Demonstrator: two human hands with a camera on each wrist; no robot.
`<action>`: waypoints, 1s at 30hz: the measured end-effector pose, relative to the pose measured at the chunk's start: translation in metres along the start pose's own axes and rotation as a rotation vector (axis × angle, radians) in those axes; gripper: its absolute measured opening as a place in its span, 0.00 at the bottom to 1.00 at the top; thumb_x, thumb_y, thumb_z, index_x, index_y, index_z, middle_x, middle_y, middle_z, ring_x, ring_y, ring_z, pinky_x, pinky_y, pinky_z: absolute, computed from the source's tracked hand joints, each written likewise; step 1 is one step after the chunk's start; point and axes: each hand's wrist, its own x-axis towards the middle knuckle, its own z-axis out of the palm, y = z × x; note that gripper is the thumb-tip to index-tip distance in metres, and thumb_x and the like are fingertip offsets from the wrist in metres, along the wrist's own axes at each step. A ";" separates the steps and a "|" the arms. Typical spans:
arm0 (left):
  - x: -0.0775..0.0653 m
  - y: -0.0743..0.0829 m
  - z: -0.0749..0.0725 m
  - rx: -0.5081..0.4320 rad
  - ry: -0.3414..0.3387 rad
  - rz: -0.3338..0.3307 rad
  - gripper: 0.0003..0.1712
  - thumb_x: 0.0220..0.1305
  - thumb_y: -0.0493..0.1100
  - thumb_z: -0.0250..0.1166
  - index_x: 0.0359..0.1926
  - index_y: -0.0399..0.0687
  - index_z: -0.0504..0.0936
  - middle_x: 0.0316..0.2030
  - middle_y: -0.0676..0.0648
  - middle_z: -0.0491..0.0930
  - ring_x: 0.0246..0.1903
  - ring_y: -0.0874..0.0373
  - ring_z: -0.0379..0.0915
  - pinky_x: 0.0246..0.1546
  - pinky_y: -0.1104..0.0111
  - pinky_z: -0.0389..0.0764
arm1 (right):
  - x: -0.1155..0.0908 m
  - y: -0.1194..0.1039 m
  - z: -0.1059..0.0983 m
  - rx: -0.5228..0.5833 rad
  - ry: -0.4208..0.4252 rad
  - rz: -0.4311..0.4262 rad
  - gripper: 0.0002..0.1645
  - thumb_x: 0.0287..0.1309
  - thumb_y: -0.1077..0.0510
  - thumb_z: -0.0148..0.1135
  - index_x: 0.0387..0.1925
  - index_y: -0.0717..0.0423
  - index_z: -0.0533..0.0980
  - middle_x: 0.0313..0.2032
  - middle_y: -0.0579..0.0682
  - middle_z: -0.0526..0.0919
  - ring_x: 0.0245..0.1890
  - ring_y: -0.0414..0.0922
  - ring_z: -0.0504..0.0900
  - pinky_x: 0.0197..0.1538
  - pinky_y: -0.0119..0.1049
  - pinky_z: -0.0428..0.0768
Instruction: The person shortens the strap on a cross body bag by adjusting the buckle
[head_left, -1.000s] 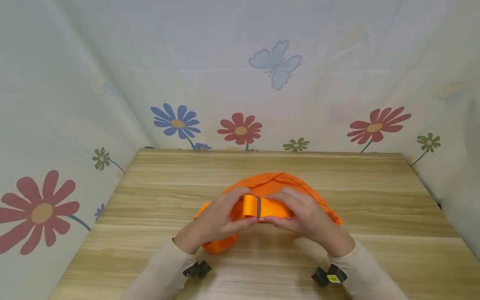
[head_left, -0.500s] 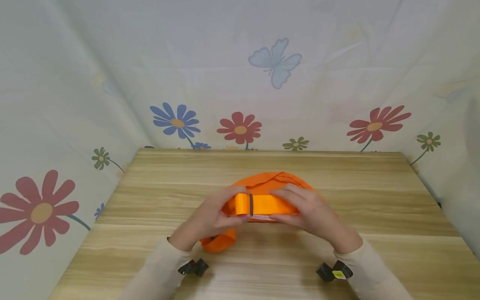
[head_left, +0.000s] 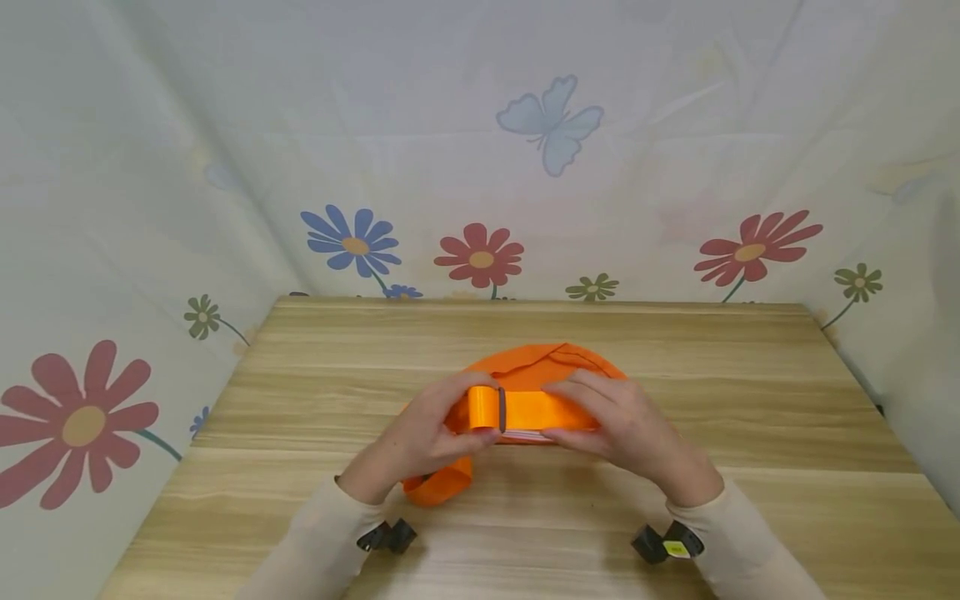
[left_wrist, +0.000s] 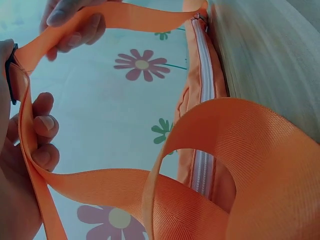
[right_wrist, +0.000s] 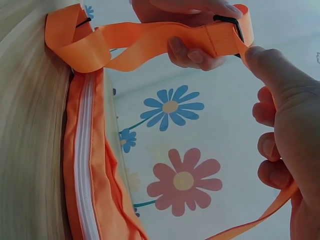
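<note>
An orange fabric bag (head_left: 536, 367) rests on the table, its white zipper (left_wrist: 206, 75) facing the person. Above it, both hands hold the bag's orange webbing strap (head_left: 536, 410). My left hand (head_left: 431, 421) pinches the looped strap close to a dark slide buckle (head_left: 502, 409), fingers behind and thumb below. To the right of the buckle, my right hand (head_left: 618, 421) holds the flat strap by its edges between thumb and fingers. Another strap loop (right_wrist: 75, 47) hangs down by the bag's left end, under the left hand in the head view.
A wood-grain table (head_left: 337, 350) lies beneath everything. Behind and beside it hangs a pale cloth (head_left: 405, 125) printed with flowers and a butterfly. A small black device (head_left: 390, 536) is worn on each wrist.
The hands have moved slightly apart, and the buckle has shifted left with the left hand. More flat strap and the zipper's edge now show between them. Over the last half second they barely move.
</note>
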 end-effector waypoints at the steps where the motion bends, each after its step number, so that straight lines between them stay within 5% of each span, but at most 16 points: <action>1: 0.000 -0.001 0.000 -0.007 -0.002 0.002 0.32 0.64 0.41 0.78 0.65 0.47 0.74 0.52 0.46 0.84 0.46 0.54 0.81 0.50 0.65 0.90 | 0.000 -0.001 0.001 0.005 0.003 0.003 0.30 0.73 0.36 0.66 0.52 0.58 0.84 0.42 0.49 0.88 0.37 0.43 0.87 0.44 0.36 0.90; 9: 0.001 0.001 0.002 -0.077 -0.028 -0.058 0.36 0.63 0.39 0.80 0.65 0.44 0.70 0.55 0.41 0.82 0.48 0.51 0.83 0.50 0.66 0.90 | 0.002 -0.004 0.007 0.026 0.004 -0.001 0.27 0.67 0.41 0.75 0.53 0.58 0.83 0.43 0.48 0.87 0.36 0.42 0.84 0.42 0.32 0.87; 20: 0.006 -0.003 0.004 -0.011 0.010 0.129 0.41 0.44 0.36 0.88 0.57 0.41 0.75 0.49 0.43 0.87 0.45 0.52 0.86 0.54 0.62 0.90 | 0.005 -0.008 0.012 0.045 0.011 -0.013 0.28 0.69 0.40 0.72 0.54 0.60 0.83 0.42 0.48 0.88 0.38 0.43 0.85 0.46 0.33 0.89; 30: 0.008 0.004 0.001 0.045 -0.036 0.125 0.39 0.49 0.40 0.87 0.61 0.41 0.79 0.52 0.44 0.87 0.48 0.52 0.86 0.56 0.62 0.90 | 0.005 -0.010 0.017 0.062 0.011 -0.023 0.30 0.73 0.37 0.64 0.53 0.60 0.83 0.41 0.48 0.87 0.36 0.42 0.86 0.45 0.31 0.90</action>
